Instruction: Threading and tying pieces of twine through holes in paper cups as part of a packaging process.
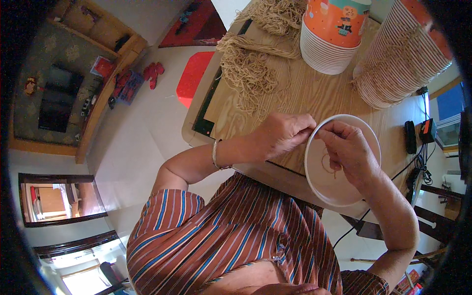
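A white-lined round paper bucket [363, 129] is tipped toward me at the table's near edge, its mouth facing up. My left hand [287, 133] is closed from outside, fingertips pinched at the left of its rim. Inside the mouth, my right hand [351, 153] has its fingers bent and pressed together, meeting the left fingertips near the rim. A short piece of tan twine [336, 172] curls below the right fingers within the bucket. Exactly what lies between the fingertips is hidden.
Loose bundles of tan twine [248, 73] lie on the wooden table [236, 120]. Behind stand a stack of orange-printed paper buckets [332, 46] and a leaning stack [393, 73] draped with twine. Black cables [420, 164] run along the right; a red stool [195, 73] stands left.
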The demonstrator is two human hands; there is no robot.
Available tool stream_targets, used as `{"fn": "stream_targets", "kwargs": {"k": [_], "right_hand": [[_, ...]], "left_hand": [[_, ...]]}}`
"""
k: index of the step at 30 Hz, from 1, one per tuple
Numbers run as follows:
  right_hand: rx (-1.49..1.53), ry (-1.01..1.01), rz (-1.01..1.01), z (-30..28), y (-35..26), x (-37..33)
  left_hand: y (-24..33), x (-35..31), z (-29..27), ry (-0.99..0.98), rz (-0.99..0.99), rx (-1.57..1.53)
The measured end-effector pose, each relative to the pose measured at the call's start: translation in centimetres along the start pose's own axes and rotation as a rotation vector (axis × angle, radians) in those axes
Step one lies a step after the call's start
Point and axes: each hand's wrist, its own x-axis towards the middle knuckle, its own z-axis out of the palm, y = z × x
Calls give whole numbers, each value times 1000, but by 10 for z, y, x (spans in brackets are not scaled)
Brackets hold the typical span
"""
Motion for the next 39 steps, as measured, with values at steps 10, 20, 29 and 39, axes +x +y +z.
{"fn": "stream_targets", "kwargs": {"k": [10, 20, 29, 39], "right_hand": [[48, -16, 20, -1, 2, -1], [92, 7, -29, -6, 3, -15], [227, -9, -151, 4, 5, -27], [111, 29, -204, 10, 5, -30]], "left_hand": [[-4, 0, 4, -94, -300, -207], [-8, 2, -11, 100, -267, -446], [34, 16, -27, -2, 171, 10], [27, 13, -16, 44, 83, -70]]}}
